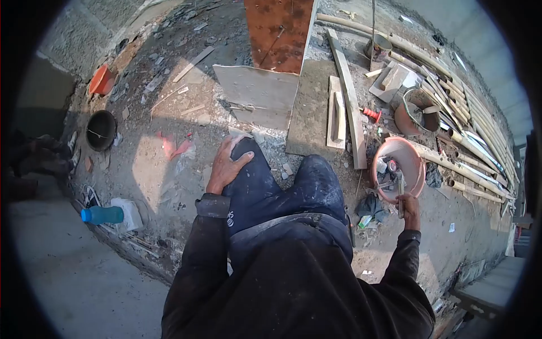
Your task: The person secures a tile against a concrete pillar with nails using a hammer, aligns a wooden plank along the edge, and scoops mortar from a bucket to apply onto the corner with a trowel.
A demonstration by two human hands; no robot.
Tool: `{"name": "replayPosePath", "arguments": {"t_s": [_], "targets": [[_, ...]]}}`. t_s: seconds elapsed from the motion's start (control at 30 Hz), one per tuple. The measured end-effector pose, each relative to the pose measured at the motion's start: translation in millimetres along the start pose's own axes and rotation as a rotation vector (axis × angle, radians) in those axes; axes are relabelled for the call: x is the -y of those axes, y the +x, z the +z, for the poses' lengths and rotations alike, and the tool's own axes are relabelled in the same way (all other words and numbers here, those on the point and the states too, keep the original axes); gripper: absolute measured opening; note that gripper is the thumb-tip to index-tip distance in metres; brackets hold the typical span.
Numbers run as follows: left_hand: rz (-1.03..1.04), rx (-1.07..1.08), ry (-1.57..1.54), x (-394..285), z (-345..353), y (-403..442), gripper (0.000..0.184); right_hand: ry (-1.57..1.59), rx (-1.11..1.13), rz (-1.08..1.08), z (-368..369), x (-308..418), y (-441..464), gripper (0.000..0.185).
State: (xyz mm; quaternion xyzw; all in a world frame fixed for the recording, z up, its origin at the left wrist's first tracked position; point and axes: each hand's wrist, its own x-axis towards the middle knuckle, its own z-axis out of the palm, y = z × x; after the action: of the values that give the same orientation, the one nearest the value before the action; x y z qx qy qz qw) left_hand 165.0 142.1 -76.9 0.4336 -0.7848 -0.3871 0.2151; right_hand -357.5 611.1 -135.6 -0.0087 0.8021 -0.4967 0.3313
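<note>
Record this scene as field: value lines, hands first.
left hand: resting on the left leg near the knee
right hand: closed on a tool at the bucket's near rim
pink bucket: upright, several items inside, not all identifiable
beyond bucket: poles, long plank
far left: blue-capped bottle, on its side

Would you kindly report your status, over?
Left hand on dark blue trousers. Right hand gripping slim greyish handle at round pinkish plastic bucket. Crumpled dark material alongside, apparently not blocking.
</note>
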Motion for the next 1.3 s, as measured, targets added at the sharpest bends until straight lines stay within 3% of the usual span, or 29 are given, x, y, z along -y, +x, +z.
{"name": "replayPosePath", "arguments": {"t_s": [0.1,0.17,0.2,0.27,0.3,0.37,0.43,0.47,0.5,0.53,0.57,0.6,0.63,0.67,0.7,0.77,0.87,0.93,0.97,1.03,1.07,1.13,1.17,1.2,1.27,1.3], "targets": [[0.029,0.003,-0.007,0.2,-1.1,-1.7,0.068,0.036,0.079,0.139,0.9,0.3,1.4,0.02],[0.025,-0.009,0.002,1.2,-2.1,-1.8,0.068,-0.14,-0.121,-0.035,14.5,21.7,-31.4,0.029],[0.031,0.01,-0.001,-0.2,-2.7,-2.8,0.068,-0.137,-0.136,-0.023,5.3,11.0,-18.8,0.029],[0.009,-0.017,-0.046,-3.8,-3.3,-2.5,0.068,-0.672,-0.627,-0.256,-28.9,-41.3,30.4,0.043],[0.022,-0.022,-0.06,-2.5,-2.1,-1.8,0.067,-0.67,-0.651,-0.235,-31.3,-53.4,30.7,0.043],[0.031,-0.006,-0.074,0.0,0.3,0.4,0.066,-0.52,-1.021,-0.41,-21.1,-70.2,24.3,0.056],[0.017,-0.022,-0.076,-0.4,1.7,-0.4,0.064,0.612,-0.764,-0.097,7.6,-86.0,13.7,0.059],[0.026,-0.018,-0.077,-3.1,2.1,-0.6,0.064,0.706,-0.836,0.138,12.4,-115.5,31.3,0.049],[0.027,-0.023,-0.063,-5.5,2.6,-2.1,0.063,0.583,-0.561,0.075,39.9,-126.3,-9.8,0.039],[0.029,-0.032,-0.047,-6.6,2.7,-2.2,0.063,0.43,-0.504,0.185,68.3,-146.2,-12.7,0.032],[0.036,-0.033,-0.045,-7.6,2.5,-0.4,0.063,0.405,-0.178,0.089,91.3,-175.8,-30.4,0.024],[0.026,-0.035,-0.044,-7.5,2.9,-0.6,0.062,0.352,-0.019,0.23,121.4,-180.3,-36.2,0.018],[0.013,-0.033,-0.042,-7.3,3.6,-2.8,0.062,0.175,0.052,0.235,151.5,-168.3,-51.6,0.02],[0.013,-0.023,-0.033,-9.1,3.3,-5.0,0.062,-0.012,0.024,0.141,179.0,-158.8,-58.9,0.023],[0.0,-0.015,-0.072,-13.7,1.4,-5.8,0.063,-0.34,0.046,-0.09,188.1,-197.5,-24.4,0.035],[0.016,0.007,-0.103,-15.7,-1.6,-1.9,0.064,-0.547,-0.041,-0.208,220.6,-72.7,-81.0,0.035],[0.032,-0.01,-0.082,-11.7,2.8,-3.5,0.063,-0.541,0.015,-0.373,231.6,-41.0,-44.1,0.03],[-0.003,-0.003,-0.171,-18.1,1.6,-2.4,0.061,-0.431,-0.097,-0.681,245.3,0.7,-24.6,0.028],[0.022,0.018,-0.165,-18.1,3.2,-2.4,0.061,-0.623,-0.266,-0.915,249.5,-9.4,16.6,0.036],[0.056,-0.045,-0.058,-13.2,-1.2,-5.5,0.062,-0.72,-0.309,-0.668,252.4,40.3,31.8,0.056],[0.051,-0.051,-0.041,-6.5,-1.5,-5.6,0.064,-0.764,-0.36,-0.645,259.0,9.0,97.7,0.064],[0.059,-0.049,-0.048,-17.1,-8.5,-11.1,0.067,-0.901,-0.296,-0.595,260.8,28.5,98.8,0.082],[0.041,-0.044,-0.007,-24.1,-12.6,-13.9,0.069,-0.975,-0.278,-0.567,262.2,2.1,140.5,0.085],[0.037,-0.026,-0.024,-20.3,-12.5,-13.9,0.071,-1.08,-0.407,-0.84,260.1,-63.9,218.5,0.093],[0.023,-0.031,-0.033,-17.1,-15.1,-18.4,0.073,-1.1,-0.212,-0.455,258.5,-56.1,226.8,0.108],[0.033,-0.007,-0.053,-22.7,-16.0,-21.5,0.074,-1.065,-0.411,-0.663,262.8,-61.6,211.5,0.108]]}}
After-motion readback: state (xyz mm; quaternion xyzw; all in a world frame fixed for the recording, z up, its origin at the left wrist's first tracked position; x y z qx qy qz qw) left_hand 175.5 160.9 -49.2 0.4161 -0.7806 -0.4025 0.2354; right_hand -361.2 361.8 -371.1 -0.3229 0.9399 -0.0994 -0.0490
